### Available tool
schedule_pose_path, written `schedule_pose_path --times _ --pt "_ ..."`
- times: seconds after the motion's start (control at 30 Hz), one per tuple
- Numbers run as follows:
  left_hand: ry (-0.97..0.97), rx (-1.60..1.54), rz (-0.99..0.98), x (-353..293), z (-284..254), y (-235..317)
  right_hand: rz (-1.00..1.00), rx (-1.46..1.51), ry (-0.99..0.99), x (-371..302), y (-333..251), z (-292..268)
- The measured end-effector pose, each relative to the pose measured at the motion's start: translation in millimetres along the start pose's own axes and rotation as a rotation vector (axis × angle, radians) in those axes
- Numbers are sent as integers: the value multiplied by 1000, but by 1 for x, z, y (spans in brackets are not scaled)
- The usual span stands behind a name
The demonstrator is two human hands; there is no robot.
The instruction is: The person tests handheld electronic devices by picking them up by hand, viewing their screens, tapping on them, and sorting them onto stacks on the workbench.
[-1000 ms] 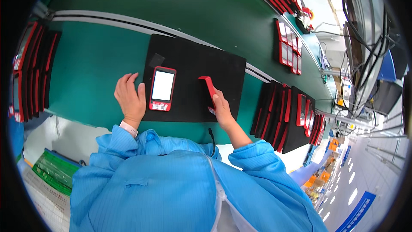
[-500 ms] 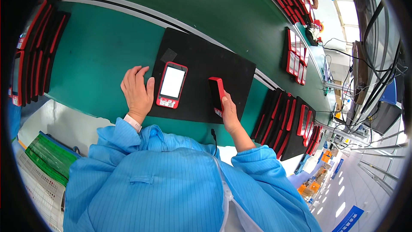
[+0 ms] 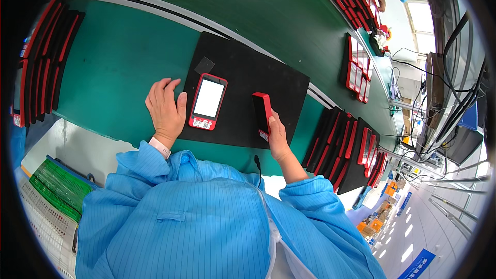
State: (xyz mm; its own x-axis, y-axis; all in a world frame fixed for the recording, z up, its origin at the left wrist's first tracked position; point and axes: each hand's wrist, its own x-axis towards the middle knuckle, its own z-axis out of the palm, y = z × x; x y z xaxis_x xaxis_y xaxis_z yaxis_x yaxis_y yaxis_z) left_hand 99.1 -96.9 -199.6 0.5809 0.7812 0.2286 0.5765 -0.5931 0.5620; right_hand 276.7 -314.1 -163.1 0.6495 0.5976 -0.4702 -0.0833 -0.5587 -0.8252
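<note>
Far left of the hands, red-edged trays stand in a row on the green bench. The left hand lies flat, fingers loosely spread and gripping nothing, on the edge of a black mat, just left of a red phone lying screen up. The right hand is closed around a second red device, tilted on edge above the mat. Further right, more red units fill black trays; cables and factory floor lie beyond.
</note>
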Motion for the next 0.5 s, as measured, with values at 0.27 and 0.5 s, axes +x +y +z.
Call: schedule_pose_path --times 0.27,0.5 --pt "-2 7 42 2 1 2 36 154 5 0 -5 0" --pt "39 -56 80 1 -4 -5 -86 333 89 6 -11 -1"
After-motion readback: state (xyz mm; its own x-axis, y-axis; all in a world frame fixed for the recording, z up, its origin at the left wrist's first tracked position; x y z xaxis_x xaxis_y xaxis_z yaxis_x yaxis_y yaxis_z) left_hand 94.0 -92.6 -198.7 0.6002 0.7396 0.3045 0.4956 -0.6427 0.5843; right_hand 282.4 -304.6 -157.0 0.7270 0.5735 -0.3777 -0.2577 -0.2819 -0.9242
